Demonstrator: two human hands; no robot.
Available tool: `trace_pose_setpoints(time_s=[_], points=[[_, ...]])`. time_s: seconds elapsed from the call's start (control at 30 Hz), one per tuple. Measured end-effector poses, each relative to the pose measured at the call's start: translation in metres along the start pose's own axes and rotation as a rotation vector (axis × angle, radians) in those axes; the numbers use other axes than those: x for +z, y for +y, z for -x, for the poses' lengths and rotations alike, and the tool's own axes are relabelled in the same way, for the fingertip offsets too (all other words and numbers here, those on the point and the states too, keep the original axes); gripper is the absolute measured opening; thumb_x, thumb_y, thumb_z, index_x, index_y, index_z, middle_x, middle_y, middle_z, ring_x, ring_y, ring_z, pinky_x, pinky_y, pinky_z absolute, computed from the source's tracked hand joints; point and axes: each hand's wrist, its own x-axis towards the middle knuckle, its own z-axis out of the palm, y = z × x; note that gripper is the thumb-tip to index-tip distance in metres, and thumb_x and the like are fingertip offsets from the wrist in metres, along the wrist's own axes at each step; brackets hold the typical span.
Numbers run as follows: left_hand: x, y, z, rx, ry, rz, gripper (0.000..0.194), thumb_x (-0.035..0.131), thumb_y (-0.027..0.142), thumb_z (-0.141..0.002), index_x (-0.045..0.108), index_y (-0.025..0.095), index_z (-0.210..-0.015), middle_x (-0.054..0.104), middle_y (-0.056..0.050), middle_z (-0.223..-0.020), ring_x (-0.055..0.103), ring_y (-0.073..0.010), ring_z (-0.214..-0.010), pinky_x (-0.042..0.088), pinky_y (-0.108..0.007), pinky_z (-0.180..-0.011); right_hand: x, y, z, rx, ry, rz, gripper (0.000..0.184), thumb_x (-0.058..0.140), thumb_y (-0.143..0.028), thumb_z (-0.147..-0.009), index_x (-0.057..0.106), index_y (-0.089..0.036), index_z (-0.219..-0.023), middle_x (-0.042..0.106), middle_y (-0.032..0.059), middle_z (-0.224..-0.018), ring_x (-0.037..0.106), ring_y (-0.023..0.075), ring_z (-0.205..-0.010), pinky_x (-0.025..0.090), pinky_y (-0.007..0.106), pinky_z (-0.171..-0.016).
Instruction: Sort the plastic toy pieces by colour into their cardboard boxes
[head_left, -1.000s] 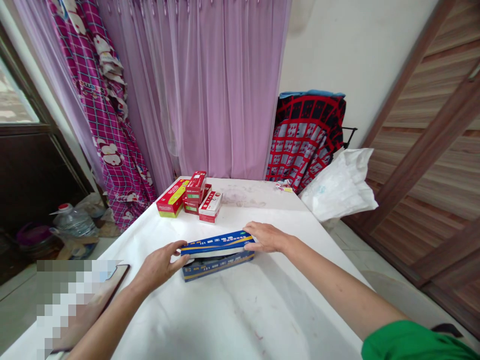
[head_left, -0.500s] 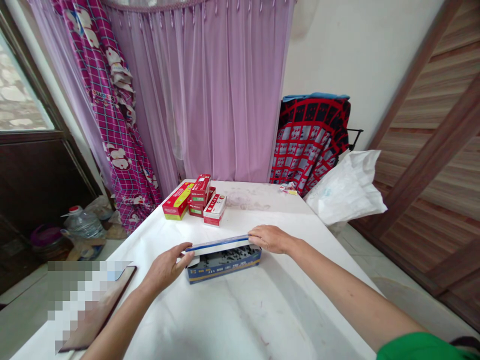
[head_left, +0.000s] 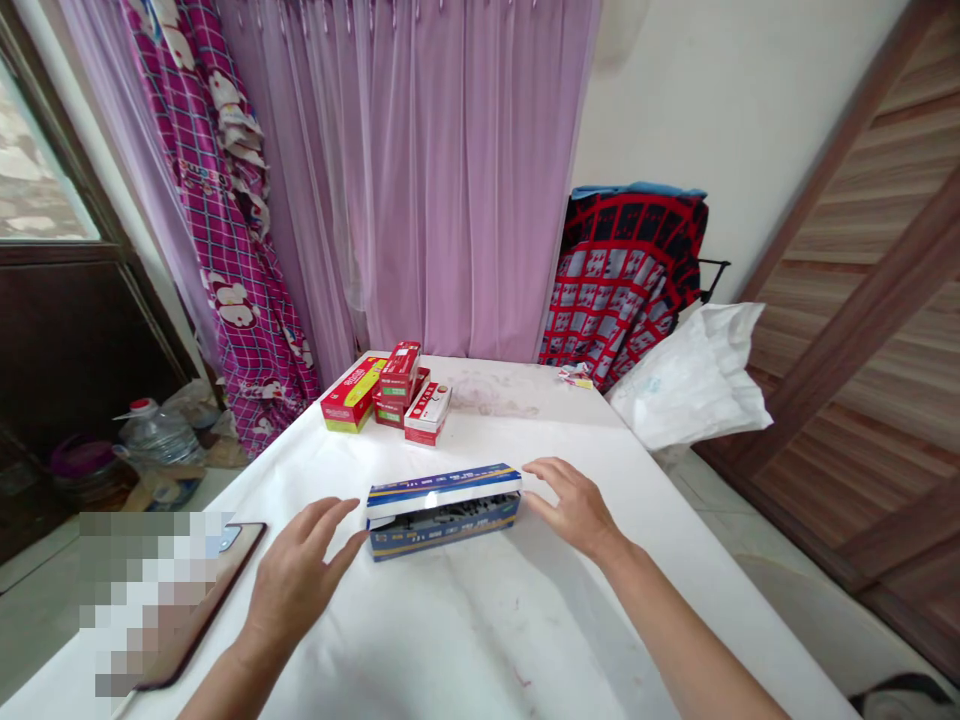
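A long blue cardboard box (head_left: 444,532) with yellow stripes and print lies on the white table, its hinged lid (head_left: 442,486) tilted down and partly raised at the front. Through the gap show small dark pieces, too small to name. My left hand (head_left: 304,560) is beside the box's left end, fingers and thumb apart and nothing in them. Close to the right end, my right hand (head_left: 574,505) is open with thumb and fingers spread; whether its fingertips touch the box is hard to tell.
Several red boxes (head_left: 400,372) are grouped at the table's far left, one stacked on another, with a white-and-red box (head_left: 428,414) beside them. A flat dark-edged object (head_left: 202,600), partly pixelated, lies at the left edge. A white bag (head_left: 690,375) stands against the right edge.
Both hands have let go of the lid and moved outward to the box's ends. The lid now leans further down, its printed top showing. The view has shifted slightly.
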Motion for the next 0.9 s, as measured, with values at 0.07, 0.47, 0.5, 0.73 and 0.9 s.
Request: trace_pose_setpoints(time_s=[0.07,0.47,0.5,0.73,0.9], points=[[0.003,0.002,0.002,0.091,0.043,-0.065,0.036,0.047,0.052,-0.091,0.068,0.028,-0.109,0.071,-0.008,-0.106,0.068,-0.0231,-0.094,0.053,-0.036,-0.084,0.007,-0.006,0.009,-0.065,0.05,0.086,0.026,0.052,-0.027,-0.092,0.066,-0.023,-0.113,0.069,0.0109,-0.112,0.063,0.025,-0.106,0.05,0.041,-0.093],[0.007,0.006,-0.016,0.046,0.011,0.075,0.034,0.045,0.049,-0.092,0.071,0.028,-0.096,0.072,-0.007,-0.101,0.067,-0.0222,-0.089,0.05,-0.037,-0.085,0.021,-0.008,0.004,-0.125,0.075,0.246,0.029,0.043,-0.022,-0.098,0.07,-0.023,-0.108,0.07,0.0115,-0.107,0.063,0.0229,-0.098,0.049,0.038,-0.083],[0.006,0.008,-0.019,0.009,-0.012,0.121,0.036,0.045,0.051,-0.09,0.071,0.027,-0.094,0.072,-0.007,-0.1,0.066,-0.0226,-0.09,0.049,-0.037,-0.086,0.019,-0.008,0.002,-0.115,0.07,0.217,0.028,0.043,-0.023,-0.098,0.07,-0.023,-0.108,0.069,0.0114,-0.107,0.062,0.023,-0.098,0.049,0.038,-0.085],[0.009,0.008,-0.063,-0.15,-0.144,0.267,0.038,0.045,0.057,-0.085,0.064,0.024,-0.085,0.066,-0.002,-0.083,0.06,-0.0165,-0.075,0.049,-0.029,-0.069,0.018,-0.008,-0.044,0.12,0.012,-0.053,0.027,0.042,-0.034,-0.095,0.067,-0.025,-0.092,0.071,0.0045,-0.089,0.065,0.0202,-0.085,0.049,0.031,-0.079],[0.027,-0.007,-0.099,-0.318,-0.269,0.345,0.041,0.048,0.057,-0.087,0.063,0.019,-0.083,0.062,0.002,-0.07,0.06,-0.0149,-0.068,0.047,-0.028,-0.063,0.026,-0.004,-0.085,0.345,-0.054,-0.055,0.027,0.047,-0.04,-0.09,0.07,-0.027,-0.086,0.072,0.0012,-0.079,0.065,0.0191,-0.075,0.045,0.027,-0.065]])
